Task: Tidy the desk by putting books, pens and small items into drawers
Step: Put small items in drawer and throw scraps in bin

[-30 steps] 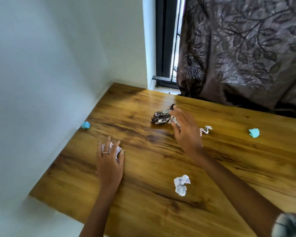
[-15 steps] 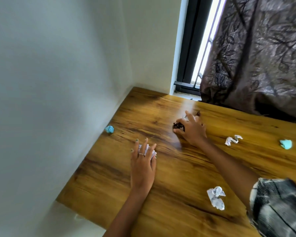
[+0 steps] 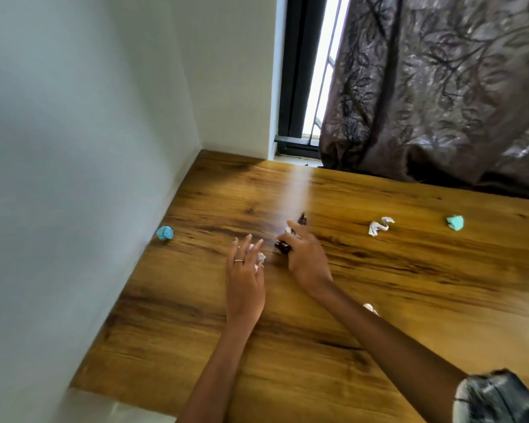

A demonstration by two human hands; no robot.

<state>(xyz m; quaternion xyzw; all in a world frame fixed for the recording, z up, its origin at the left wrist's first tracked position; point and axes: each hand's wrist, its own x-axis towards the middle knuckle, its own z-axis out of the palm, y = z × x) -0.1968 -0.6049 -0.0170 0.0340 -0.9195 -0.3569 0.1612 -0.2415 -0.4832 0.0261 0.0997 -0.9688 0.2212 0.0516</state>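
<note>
— So, what does each hand have?
— The right hand (image 3: 307, 257) clenches a dark crumpled wrapper (image 3: 283, 246); the left hand (image 3: 245, 270) lies flat-fingered over a white paper ball (image 3: 259, 257) on the desk (image 3: 409, 300).
— Best approach?
— Probably curl the left fingers fully round the ball before lifting; then the blue wad (image 3: 165, 232) by the wall.

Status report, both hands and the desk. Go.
Left hand over white paper wad. Right hand grips dark wrapper. Loose wads remain: blue, white, teal.
</note>
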